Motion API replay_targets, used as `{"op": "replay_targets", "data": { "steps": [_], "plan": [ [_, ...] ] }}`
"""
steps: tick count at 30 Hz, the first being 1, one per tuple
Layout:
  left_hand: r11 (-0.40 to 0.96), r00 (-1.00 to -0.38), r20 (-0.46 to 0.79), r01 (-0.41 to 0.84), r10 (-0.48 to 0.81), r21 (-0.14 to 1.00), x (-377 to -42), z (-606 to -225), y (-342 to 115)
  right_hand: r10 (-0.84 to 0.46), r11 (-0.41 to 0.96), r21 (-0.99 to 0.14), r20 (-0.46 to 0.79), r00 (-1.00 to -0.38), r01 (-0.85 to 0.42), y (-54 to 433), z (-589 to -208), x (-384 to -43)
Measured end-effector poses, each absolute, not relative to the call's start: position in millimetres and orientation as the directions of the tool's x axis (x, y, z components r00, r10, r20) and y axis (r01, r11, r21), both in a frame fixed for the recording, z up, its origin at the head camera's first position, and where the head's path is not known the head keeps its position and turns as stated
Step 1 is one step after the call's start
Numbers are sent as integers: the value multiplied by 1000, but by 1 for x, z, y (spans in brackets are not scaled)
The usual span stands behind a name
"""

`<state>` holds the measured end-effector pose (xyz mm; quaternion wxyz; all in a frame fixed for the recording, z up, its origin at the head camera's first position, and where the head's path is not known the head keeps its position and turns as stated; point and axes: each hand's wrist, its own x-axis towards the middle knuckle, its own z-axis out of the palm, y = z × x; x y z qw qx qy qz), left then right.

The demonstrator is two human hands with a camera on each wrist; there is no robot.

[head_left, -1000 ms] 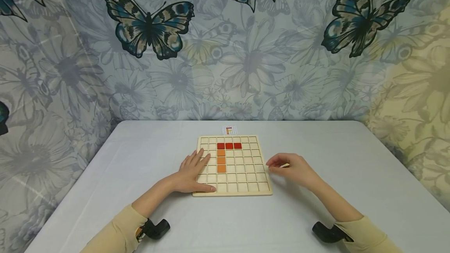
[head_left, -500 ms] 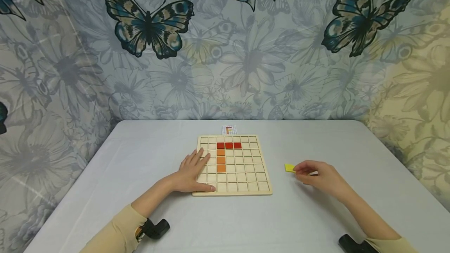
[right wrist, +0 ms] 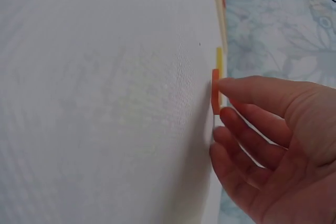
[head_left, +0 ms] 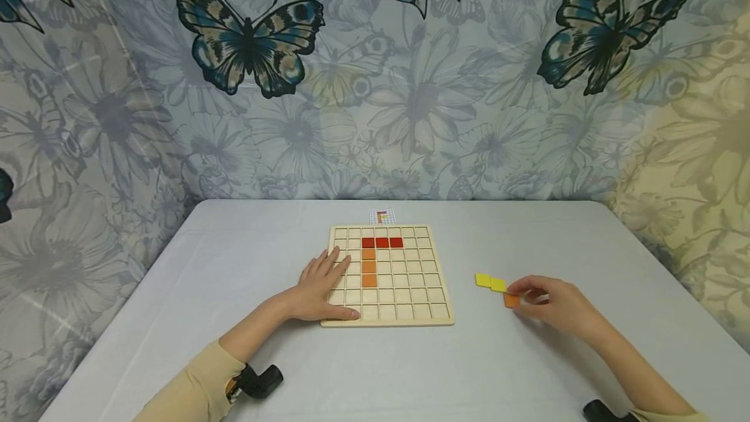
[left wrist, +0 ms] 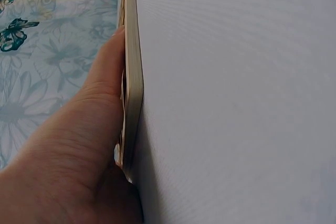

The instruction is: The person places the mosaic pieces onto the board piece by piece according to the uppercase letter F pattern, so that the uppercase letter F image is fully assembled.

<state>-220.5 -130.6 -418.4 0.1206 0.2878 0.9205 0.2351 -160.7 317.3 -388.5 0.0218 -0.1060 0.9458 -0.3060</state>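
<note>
Curved inward with a small gap, my right hand [head_left: 553,301] has thumb and fingertips at the orange tile [head_left: 511,301]; I cannot tell whether I have it pinched. It is at 3 o'clock of the wooden grid board [head_left: 422,295], with two yellow tiles [head_left: 483,281] just beside it toward 10 o'clock. My left hand [head_left: 316,295] spreads over the board's 9 o'clock edge. Three red squares [head_left: 382,243] sit in a row, three orange squares [head_left: 368,267] running from its left end toward 6 o'clock. Beyond the board, at 12 o'clock, is a patterned card [head_left: 382,217].
</note>
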Motion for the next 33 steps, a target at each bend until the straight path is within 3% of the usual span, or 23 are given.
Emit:
{"op": "replay_targets", "data": {
  "steps": [33],
  "plan": [
    [730, -806, -87, 477, 585, 490, -222, -420, -131, -237, 778, -592, 32, -971, -210, 303, -390, -164]
  ]
}}
